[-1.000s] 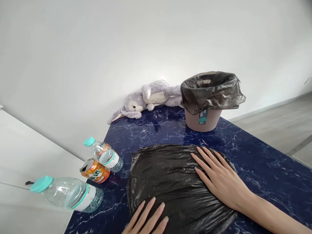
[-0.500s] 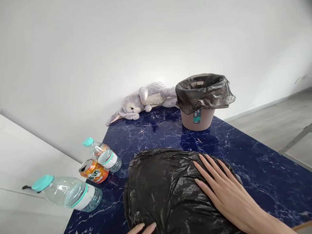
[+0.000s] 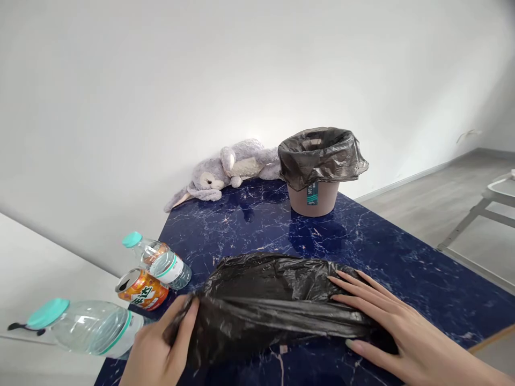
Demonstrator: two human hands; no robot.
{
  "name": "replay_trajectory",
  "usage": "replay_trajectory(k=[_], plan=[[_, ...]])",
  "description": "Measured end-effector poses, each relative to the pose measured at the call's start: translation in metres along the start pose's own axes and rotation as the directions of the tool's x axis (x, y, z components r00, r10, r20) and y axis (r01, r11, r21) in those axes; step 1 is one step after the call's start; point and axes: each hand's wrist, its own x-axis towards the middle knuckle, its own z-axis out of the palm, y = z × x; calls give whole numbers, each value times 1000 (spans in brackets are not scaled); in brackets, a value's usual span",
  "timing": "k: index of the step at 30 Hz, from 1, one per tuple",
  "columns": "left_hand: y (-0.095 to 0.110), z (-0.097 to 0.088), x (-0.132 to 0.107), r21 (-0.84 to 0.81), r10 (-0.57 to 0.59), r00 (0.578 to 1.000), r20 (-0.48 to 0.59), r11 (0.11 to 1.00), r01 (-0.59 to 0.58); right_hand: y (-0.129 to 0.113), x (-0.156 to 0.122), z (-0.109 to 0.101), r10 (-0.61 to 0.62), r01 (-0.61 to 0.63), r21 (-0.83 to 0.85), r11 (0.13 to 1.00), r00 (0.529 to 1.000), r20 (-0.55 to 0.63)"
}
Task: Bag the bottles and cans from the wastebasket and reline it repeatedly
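A black plastic garbage bag (image 3: 257, 316) lies in front of me, its near edge folded over and pulled taut. My left hand (image 3: 167, 335) is closed on that edge at the left, pinching the plastic between thumb and fingers. Across the bag's right part, my right hand (image 3: 386, 316) rests with its fingers stretched out and the thumb apart on the near side. Close to my left hand lies a large clear bottle (image 3: 90, 327) with a turquoise cap, part of it behind that hand.
An orange drink can (image 3: 142, 289) and a smaller clear bottle (image 3: 161, 262) stand along the left edge. At the back are a grey plush rabbit (image 3: 241, 163) and a lined bin (image 3: 314, 198) on the blue marbled table (image 3: 257, 220). A grey metal frame (image 3: 466, 225) stands at right.
My left hand has come up from the bottom edge and taken hold of the bag's near edge, folding it back and baring table beneath. My right hand stays on the bag's right side.
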Motion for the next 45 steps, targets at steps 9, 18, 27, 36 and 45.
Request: replay_trajectory(k=[9, 18, 27, 36, 45], plan=[[21, 39, 78, 328, 253, 962, -97, 921, -209, 2, 44, 3, 343, -296, 305, 905, 933, -109], [69, 98, 36, -77, 436, 807, 398, 893, -444, -14, 72, -10, 391, -363, 165, 917, 898, -202], [38, 131, 43, -99, 303, 853, 425, 952, -289, -29, 82, 19, -55, 27, -227, 974, 991, -118], [-36, 133, 30, 45, 199, 907, 370, 972, -232, 7, 79, 42, 27, -26, -129, 991, 1000, 7], [-53, 135, 25, 40, 218, 933, 287, 970, -239, 8, 79, 41, 3, 1, -139, 990, 1000, 26]])
